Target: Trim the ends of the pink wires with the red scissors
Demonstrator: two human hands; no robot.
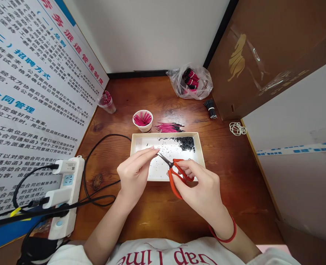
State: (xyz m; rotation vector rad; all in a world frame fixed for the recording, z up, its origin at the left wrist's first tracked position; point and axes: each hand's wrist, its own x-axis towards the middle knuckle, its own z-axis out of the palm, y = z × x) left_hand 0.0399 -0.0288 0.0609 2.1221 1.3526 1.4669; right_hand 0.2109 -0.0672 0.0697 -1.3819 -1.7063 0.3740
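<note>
My right hand (200, 178) grips a pair of scissors (176, 171) with orange-red handles, thumb and fingers in the loops. The blades point up and left, their tips at the fingertips of my left hand (137, 165). Those fingers are pressed together in a pinch; whatever they hold is too small to make out. Both hands are above a shallow cream box (165, 178) with a white inside. A heap of short black pieces (186, 143) lies in its far right corner, and tiny dark bits are scattered across the bottom.
Behind the box are a row of pink-and-black wires (170, 127) and a paper cup (142, 121) of pink pieces. Farther back stand a clear plastic cup (107, 103) and a plastic bag (192, 82) of bundles. A black bundle (210, 108), white bands (237, 129) and a power strip (66, 202) flank them.
</note>
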